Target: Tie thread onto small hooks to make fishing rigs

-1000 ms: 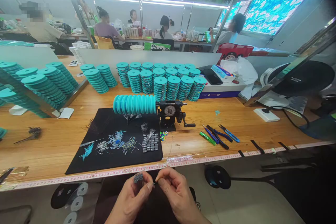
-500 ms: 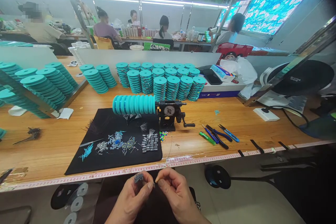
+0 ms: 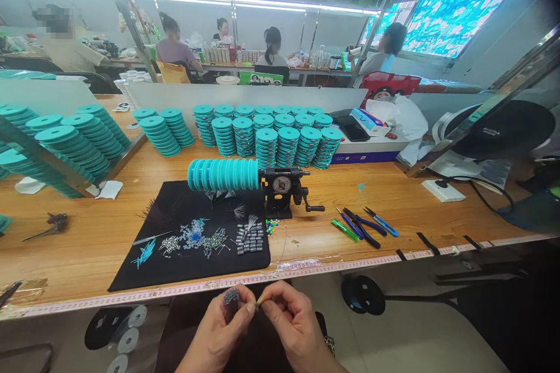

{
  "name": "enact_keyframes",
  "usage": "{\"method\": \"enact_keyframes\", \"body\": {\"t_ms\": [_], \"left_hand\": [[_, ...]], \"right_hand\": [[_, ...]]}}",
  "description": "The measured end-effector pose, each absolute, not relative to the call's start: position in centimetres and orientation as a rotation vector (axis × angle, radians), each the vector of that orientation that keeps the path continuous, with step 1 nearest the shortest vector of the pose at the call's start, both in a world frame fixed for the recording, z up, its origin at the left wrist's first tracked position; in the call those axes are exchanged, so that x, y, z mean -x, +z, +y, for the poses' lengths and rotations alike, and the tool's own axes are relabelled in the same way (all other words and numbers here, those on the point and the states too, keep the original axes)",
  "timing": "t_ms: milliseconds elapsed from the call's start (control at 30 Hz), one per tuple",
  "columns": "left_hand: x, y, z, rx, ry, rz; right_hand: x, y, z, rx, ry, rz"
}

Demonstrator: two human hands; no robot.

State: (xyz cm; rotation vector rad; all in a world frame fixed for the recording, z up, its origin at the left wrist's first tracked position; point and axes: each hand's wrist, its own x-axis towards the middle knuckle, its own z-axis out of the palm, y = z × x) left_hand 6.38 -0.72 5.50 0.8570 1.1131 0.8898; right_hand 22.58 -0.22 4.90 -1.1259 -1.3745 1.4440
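My left hand [image 3: 223, 323] and my right hand [image 3: 289, 320] meet below the front edge of the table, fingertips pinched together on something too small to make out. A cluster of small grey pieces [image 3: 231, 296] sits at my left index finger. Beyond my hands, a black mat [image 3: 188, 265] carries blue tubes [image 3: 145, 252], clear beads [image 3: 192, 234], small metal parts [image 3: 216, 240] and grey cylinders [image 3: 250, 239]. Behind it a hand-cranked winder [image 3: 280, 186] bears a row of turquoise spools [image 3: 223, 174].
Stacked turquoise spools [image 3: 266, 143] stand at the back, more at the left [image 3: 65, 140]. Pliers [image 3: 363, 227], a green tool [image 3: 345, 229] and blue tweezers [image 3: 381, 221] lie right of the winder. A tape measure [image 3: 175, 290] runs along the front edge. Several people sit beyond the partition.
My right fingertips have shifted very slightly left, closer to the left ones. Otherwise both hands keep the same pinch.
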Motion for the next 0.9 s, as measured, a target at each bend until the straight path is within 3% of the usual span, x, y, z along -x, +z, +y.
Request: {"method": "enact_keyframes", "body": {"t_ms": [267, 500, 733, 900], "left_hand": [[-6.5, 4.5, -0.6, -0.832, 0.908, 1.108], [-6.4, 4.8, -0.5, -0.932, 0.839, 1.126], [-6.5, 5.8, -0.7, -1.058, 0.88, 1.247], [-6.3, 5.5, -0.7, -1.134, 0.912, 1.407]], "right_hand": [[-22.5, 5.4, -0.1, 1.153, 1.312, -1.485], [-22.4, 4.8, 0.0, 1.023, 1.717, -1.081], [-21.8, 5.1, 0.1, 0.95, 1.786, -0.891], [-21.0, 4.8, -0.2, 1.074, 1.643, -1.136]]}}
